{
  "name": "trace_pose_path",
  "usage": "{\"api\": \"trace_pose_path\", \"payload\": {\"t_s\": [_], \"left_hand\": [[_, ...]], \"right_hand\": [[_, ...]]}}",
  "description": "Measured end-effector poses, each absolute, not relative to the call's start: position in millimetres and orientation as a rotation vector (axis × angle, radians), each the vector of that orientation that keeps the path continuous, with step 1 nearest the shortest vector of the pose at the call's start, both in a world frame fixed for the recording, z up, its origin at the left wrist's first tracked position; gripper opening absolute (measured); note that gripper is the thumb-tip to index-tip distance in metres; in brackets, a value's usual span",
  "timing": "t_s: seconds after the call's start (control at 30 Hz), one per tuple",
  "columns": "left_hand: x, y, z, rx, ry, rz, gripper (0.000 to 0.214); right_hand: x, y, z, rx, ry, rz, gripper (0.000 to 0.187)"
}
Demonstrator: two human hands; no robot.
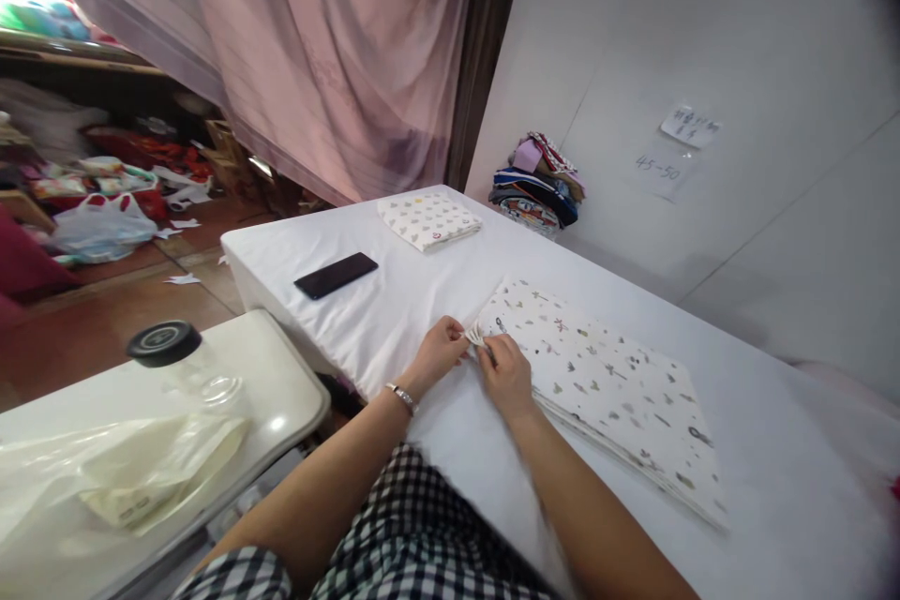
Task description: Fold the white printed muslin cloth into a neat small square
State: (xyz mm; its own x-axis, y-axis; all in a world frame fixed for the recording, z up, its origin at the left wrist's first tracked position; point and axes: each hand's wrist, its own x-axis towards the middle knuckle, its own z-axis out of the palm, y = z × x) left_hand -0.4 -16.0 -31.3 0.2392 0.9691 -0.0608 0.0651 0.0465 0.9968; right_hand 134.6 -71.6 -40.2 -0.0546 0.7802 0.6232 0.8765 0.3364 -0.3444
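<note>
A white cloth with a small scattered print [605, 375] lies folded in a long rectangle on the white-covered table [422, 300]. Its near left corner is bunched up between my two hands. My left hand [444, 347] pinches the edge of that corner from the left, with a bracelet on the wrist. Just beside it, my right hand [507, 373] has its fingers closed on the gathered layers. Most of the cloth rests flat to the right of my hands.
Farther back on the table lie a smaller folded printed cloth [430, 220] and a black phone [337, 275]. A stack of folded fabrics [538, 187] stands by the wall. To the left, a side table [281, 347] holds a clear jar with black lid [165, 343] and a plastic bag [141, 478].
</note>
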Motion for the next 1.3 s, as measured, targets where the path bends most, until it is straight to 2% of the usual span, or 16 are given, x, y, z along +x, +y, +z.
{"api": "trace_pose_path", "payload": {"t_s": [0.3, 0.53, 0.77, 1.3], "left_hand": [[-6, -18, -24, 1.260, 0.914, 0.940, 0.032], [-2, -17, -31, 1.444, 1.124, 0.909, 0.038], [0, -18, -33, 1.583, 1.285, 0.919, 0.024], [-6, -23, -23, 1.855, 1.503, 0.789, 0.017]], "right_hand": [[132, -72, -43, -1.521, -1.923, -0.231, 0.020], [134, -71, -44, -1.532, -2.024, -0.234, 0.022], [136, -79, -39, -1.510, -2.109, -0.197, 0.025], [243, -174, -44, -1.595, -2.132, -0.255, 0.026]]}}
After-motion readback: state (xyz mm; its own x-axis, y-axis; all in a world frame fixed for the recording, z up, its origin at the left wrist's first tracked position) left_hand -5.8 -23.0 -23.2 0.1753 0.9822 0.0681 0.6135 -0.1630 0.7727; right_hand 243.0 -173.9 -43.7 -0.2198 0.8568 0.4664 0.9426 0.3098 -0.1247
